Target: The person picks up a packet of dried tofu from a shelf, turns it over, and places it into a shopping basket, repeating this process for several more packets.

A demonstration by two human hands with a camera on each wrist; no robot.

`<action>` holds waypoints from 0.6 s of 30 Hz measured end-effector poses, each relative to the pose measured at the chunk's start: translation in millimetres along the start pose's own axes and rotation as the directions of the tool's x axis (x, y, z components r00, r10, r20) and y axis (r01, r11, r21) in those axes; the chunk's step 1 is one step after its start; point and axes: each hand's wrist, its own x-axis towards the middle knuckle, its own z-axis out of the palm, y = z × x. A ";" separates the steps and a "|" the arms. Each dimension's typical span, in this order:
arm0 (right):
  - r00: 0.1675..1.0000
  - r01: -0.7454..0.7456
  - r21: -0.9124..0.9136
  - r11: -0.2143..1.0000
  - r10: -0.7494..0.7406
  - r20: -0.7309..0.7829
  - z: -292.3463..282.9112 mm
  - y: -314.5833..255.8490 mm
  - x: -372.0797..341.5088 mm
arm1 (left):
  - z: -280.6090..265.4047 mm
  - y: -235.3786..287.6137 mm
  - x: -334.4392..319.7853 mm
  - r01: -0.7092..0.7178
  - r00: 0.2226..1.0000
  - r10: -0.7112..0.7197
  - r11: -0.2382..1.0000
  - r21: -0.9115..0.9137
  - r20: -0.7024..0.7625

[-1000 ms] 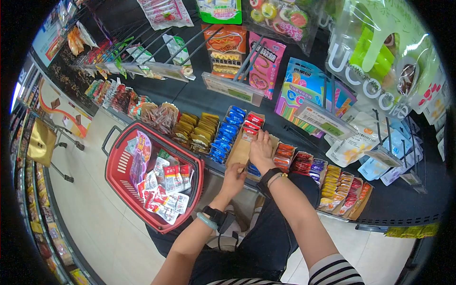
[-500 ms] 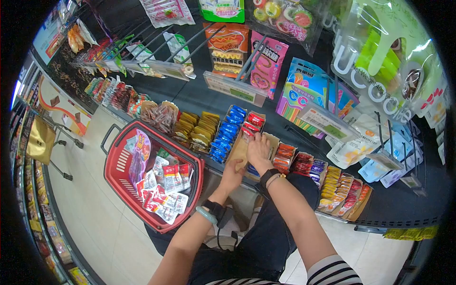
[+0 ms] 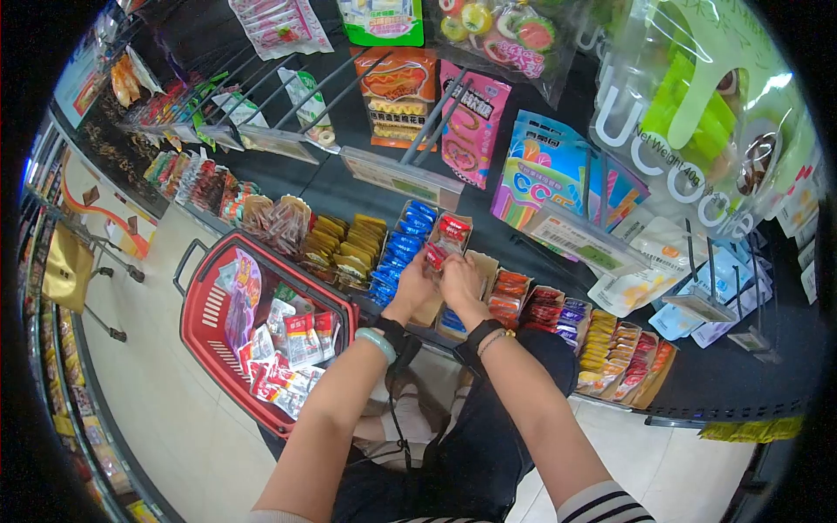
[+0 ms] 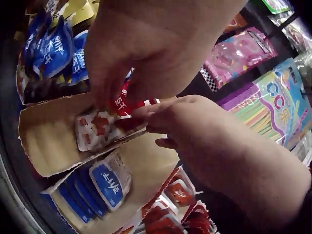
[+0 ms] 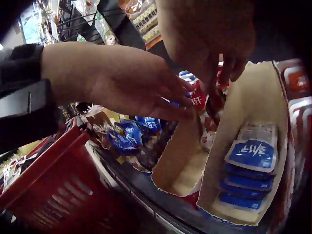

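Observation:
Both hands meet over a narrow cardboard display box (image 5: 183, 170) on the low shelf. My left hand (image 3: 415, 288) curls its fingers at a red-and-white snack packet (image 3: 435, 254). From the other side my right hand (image 3: 462, 279) pinches the same packet, its fingertips close to the left ones. The packet's see-through face (image 4: 95, 130) shows reddish-brown pieces inside and slants over the box's bare floor. More red snack packets (image 3: 452, 228) stand at the box's far end. Fingers cover part of the packet in both wrist views.
Left of the box are blue packets (image 3: 406, 244) and gold packets (image 3: 357, 244); to its right, a box with several blue packets (image 5: 251, 151). A red shopping basket (image 3: 349, 336) holding snack packets stands at the left. Hooks with hanging bags (image 3: 475, 122) jut out above.
My left hand has risen from the box's near end to meet the right hand at the red packet. The right hand has drawn slightly back. The head view has shifted a little.

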 end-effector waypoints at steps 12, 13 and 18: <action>0.986 -0.127 0.322 0.938 0.084 0.144 2.5 8.9 1.8 | 5.6 11.7 -4.8 -0.081 0.991 0.038 0.935 0.345 0.129; 0.986 -0.128 0.324 0.938 0.085 0.145 -0.6 6.4 1.9 | 5.6 13.2 -8.3 -0.081 0.991 0.038 0.935 0.346 0.130; 0.978 -0.195 0.328 0.924 0.160 0.131 -4.3 2.4 1.5 | 1.6 23.4 -19.8 -0.061 0.979 -0.026 0.909 0.412 0.203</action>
